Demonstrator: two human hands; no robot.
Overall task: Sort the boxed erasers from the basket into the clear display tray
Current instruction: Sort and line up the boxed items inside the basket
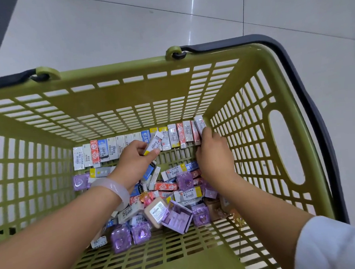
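Boxed erasers (173, 135) stand on edge in a row along the far wall of the olive-green basket (112, 101), and more lie in a loose heap (171, 188) on its slatted bottom among purple packets (184, 180) and a beige compact (156, 212). The left hand (132, 160), with a pale bangle (115, 190) on its wrist, pinches one yellow-ended eraser box (154, 144) tilted just in front of the row, while the right hand (213, 153) grips the last box (200, 125) at the row's right end, in the far right corner. The basket, with dark handles (307, 89), sits on a pale tiled floor (124, 23), and a white sleeve (333, 245) shows at the lower right.
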